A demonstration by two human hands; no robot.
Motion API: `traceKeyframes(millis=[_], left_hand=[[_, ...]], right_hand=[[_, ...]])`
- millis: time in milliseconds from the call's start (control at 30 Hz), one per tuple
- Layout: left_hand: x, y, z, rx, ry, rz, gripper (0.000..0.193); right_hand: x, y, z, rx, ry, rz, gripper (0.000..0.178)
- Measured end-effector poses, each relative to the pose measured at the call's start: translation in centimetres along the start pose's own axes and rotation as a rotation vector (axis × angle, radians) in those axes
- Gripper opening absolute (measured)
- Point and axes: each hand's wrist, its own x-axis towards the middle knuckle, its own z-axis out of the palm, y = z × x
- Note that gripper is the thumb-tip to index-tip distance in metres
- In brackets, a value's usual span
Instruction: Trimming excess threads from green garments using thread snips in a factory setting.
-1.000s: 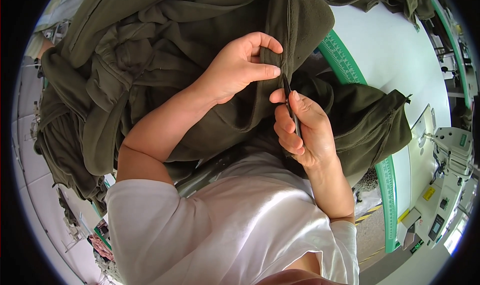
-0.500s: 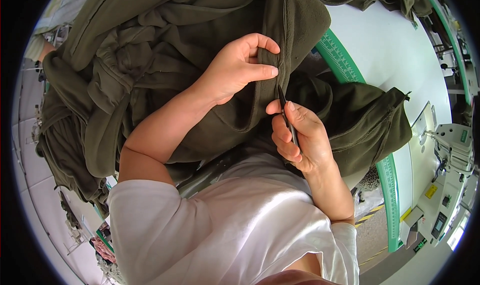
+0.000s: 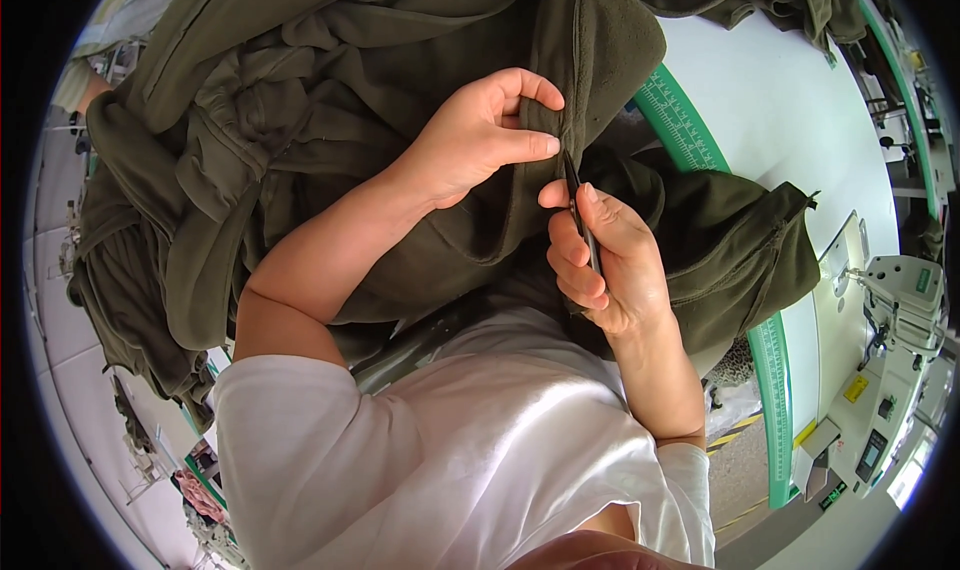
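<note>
A big heap of dark olive fleece garment covers the table before me and hangs over my lap. My left hand pinches a folded, seamed edge of it between thumb and fingers. Just below and to the right, my right hand grips slim dark tweezers, held upright between thumb and curled fingers. Their pointed tip meets the seam by my left thumb; whether it has hold of a thread is too small to tell. More of the fleece lies beyond my right hand.
A white table with a green ruler-marked edge curves along the right. A pale sewing machine stands at the far right. Part of another person's arm shows at the far left. A pink cloth lies lower left.
My right hand and the tweezers have shifted slightly down and right, the tip still by the seam. My left hand keeps the same pinch on the fleece.
</note>
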Motion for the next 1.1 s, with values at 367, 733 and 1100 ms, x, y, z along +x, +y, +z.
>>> traceKeyframes(millis=[367, 733, 1100], left_hand=[[0.0, -0.1, -0.1, -0.013, -0.013, -0.005, 0.031], [0.0, -0.1, -0.2, 0.007, 0.001, 0.013, 0.03], [-0.1, -0.2, -0.1, 0.002, 0.006, 0.012, 0.032]], right_hand=[[-0.5, 0.6, -0.5, -0.027, 0.024, 0.007, 0.033], [0.1, 0.6, -1.9, -0.423, 0.073, -0.437, 0.023], [3.7, -0.8, -1.3, -0.882, 0.333, -0.642, 0.013]])
